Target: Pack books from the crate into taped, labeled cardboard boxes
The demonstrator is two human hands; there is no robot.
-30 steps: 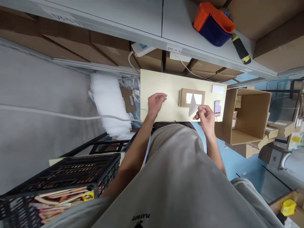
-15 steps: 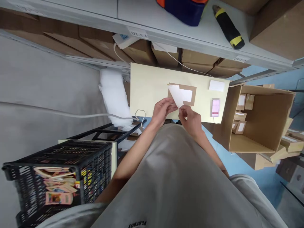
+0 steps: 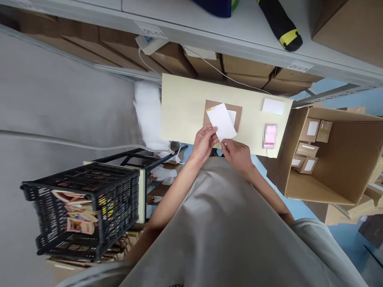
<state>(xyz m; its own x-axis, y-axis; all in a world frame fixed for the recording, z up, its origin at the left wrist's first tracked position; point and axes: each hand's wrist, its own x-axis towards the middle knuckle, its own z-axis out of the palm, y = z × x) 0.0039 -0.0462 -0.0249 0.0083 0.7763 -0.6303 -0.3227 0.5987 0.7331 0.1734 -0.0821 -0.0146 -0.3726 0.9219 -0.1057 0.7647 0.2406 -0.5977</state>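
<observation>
A white paper sheet (image 3: 222,121) with a small yellow mark at its upper left corner is held over a brown cardboard piece (image 3: 238,117), which lies on the pale yellow table (image 3: 182,103). My left hand (image 3: 205,144) grips the sheet's left edge between thumb and fingers. At the sheet's lower corner, my right hand (image 3: 237,155) is closed in a pinch. Part of a white label (image 3: 232,114) shows on the brown piece behind the sheet.
On the table's right are a white paper stack (image 3: 273,106) and a blurred pink item (image 3: 270,136). Beyond stands an open carton (image 3: 338,167) holding small boxes. A black crate (image 3: 118,195) is at lower left. A shelf (image 3: 209,38) crosses the top, bearing a black-yellow tool (image 3: 281,26).
The white sheet has flattened out from a folded, slanted shape and now shows its full face. Both hands stay at its lower part. The whole view has shifted slightly.
</observation>
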